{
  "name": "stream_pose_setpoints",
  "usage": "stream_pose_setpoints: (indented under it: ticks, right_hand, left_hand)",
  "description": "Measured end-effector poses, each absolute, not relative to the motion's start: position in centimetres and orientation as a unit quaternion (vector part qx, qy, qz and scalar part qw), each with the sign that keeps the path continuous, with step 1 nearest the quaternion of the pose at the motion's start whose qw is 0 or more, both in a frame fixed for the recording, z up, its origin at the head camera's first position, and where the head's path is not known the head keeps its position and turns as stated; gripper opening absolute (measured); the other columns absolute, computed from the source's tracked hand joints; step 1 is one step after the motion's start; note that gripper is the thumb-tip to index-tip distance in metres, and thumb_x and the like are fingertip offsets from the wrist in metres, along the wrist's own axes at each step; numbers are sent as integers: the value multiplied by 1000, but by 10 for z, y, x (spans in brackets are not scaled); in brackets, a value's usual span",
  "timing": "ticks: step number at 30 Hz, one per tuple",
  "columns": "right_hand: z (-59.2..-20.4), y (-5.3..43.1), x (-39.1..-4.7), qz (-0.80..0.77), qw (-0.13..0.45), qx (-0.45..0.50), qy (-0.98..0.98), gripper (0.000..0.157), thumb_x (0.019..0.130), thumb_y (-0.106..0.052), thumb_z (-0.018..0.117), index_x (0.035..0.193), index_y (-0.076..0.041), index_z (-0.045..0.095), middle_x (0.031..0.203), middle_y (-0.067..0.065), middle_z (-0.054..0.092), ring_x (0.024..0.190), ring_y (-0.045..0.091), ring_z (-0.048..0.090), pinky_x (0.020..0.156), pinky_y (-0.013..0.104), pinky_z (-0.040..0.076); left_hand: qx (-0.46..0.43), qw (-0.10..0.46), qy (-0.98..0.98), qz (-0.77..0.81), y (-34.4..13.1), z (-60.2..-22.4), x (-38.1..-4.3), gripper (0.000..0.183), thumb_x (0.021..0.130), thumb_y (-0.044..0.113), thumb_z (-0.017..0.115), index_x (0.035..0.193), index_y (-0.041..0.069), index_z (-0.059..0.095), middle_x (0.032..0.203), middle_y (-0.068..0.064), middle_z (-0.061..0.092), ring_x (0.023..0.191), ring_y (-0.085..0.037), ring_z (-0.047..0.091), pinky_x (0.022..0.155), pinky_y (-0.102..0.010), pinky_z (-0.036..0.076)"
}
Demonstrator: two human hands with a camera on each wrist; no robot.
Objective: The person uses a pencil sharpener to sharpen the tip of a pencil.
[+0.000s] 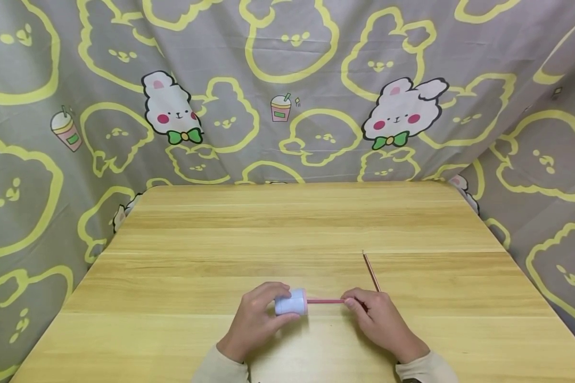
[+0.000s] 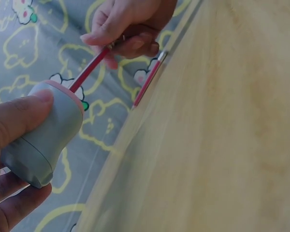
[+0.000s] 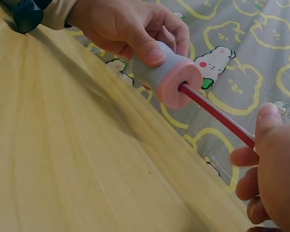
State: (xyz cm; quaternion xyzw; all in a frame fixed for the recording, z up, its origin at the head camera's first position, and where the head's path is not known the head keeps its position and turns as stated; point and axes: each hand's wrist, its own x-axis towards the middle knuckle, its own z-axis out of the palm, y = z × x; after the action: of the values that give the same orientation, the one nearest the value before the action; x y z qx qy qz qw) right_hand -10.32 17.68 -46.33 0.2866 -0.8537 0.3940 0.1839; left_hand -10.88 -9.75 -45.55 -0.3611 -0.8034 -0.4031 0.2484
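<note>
A light blue pencil sharpener [image 1: 289, 304] with a pink end face [image 3: 171, 92] is gripped between the thumb and fingers of my left hand [image 1: 257, 315]. It lies on its side, the pink face turned to the right. A red striped pencil [image 1: 326, 301] runs into the hole in that face, so its tip is hidden inside. The thumb and fingers of my right hand [image 1: 380, 322] pinch the pencil's other end. In the left wrist view the sharpener [image 2: 53, 125] shows a waisted body with a dark seam near its base.
Beyond my right hand, a second red striped pencil [image 1: 371, 271] lies on the wooden table [image 1: 196, 239]. A grey curtain [image 1: 316, 96] with yellow outlines and white rabbits hangs behind the table and along both sides.
</note>
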Motion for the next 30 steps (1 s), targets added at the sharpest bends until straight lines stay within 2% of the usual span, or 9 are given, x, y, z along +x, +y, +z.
stream_pose_setpoints:
  ticks: [4, 10, 16, 23, 25, 30]
  right_hand:
    - [-465, 178, -103, 419, 172, 293, -842, 17, 86, 1, 70, 95, -12, 62, 65, -19, 42, 54, -7, 34, 41, 11, 33]
    - [-467, 178, -105, 426, 183, 318, -827, 9, 93, -10, 66, 91, -15, 59, 67, -19, 41, 56, -7, 34, 44, 6, 31]
    - [-466, 178, -105, 411, 198, 323, -829, 23, 86, 4, 68, 88, -17, 60, 65, -18, 42, 56, -7, 34, 45, 6, 31]
    - [-466, 177, -105, 401, 191, 315, -839, 23, 90, 5, 61, 77, -14, 62, 62, -14, 49, 55, -7, 34, 47, 8, 37]
    - [-466, 177, -105, 400, 188, 311, -842, 21, 91, 5, 61, 79, -13, 64, 63, -14, 52, 55, -7, 35, 48, 9, 39]
    - [-465, 177, -103, 411, 176, 301, -842, 17, 88, 3, 65, 94, -13, 64, 65, -19, 45, 55, -7, 34, 44, 11, 36]
  left_hand:
    - [-358, 250, -804, -403, -98, -456, -109, 35, 66, 16, 89, 90, 5, 66, 99, -10, 70, 90, -21, 68, 80, -21, 57]
    - [-359, 250, -804, -404, -98, -456, -109, 35, 66, 16, 89, 90, 6, 66, 99, -10, 70, 90, -21, 68, 79, -21, 57]
    - [-359, 251, -802, -405, -98, -455, -109, 35, 65, 14, 89, 90, 5, 66, 100, -12, 70, 91, -22, 68, 80, -22, 57]
    - [-352, 248, -806, -406, -98, -455, -109, 36, 64, 14, 90, 90, 5, 66, 100, -12, 70, 92, -22, 68, 83, -22, 56]
    - [-349, 247, -808, -405, -98, -455, -108, 36, 64, 15, 90, 90, 5, 67, 100, -11, 70, 92, -21, 68, 83, -22, 56]
    - [-348, 243, -810, -406, -98, -456, -108, 35, 65, 15, 90, 90, 5, 67, 101, -11, 70, 92, -21, 68, 83, -22, 56]
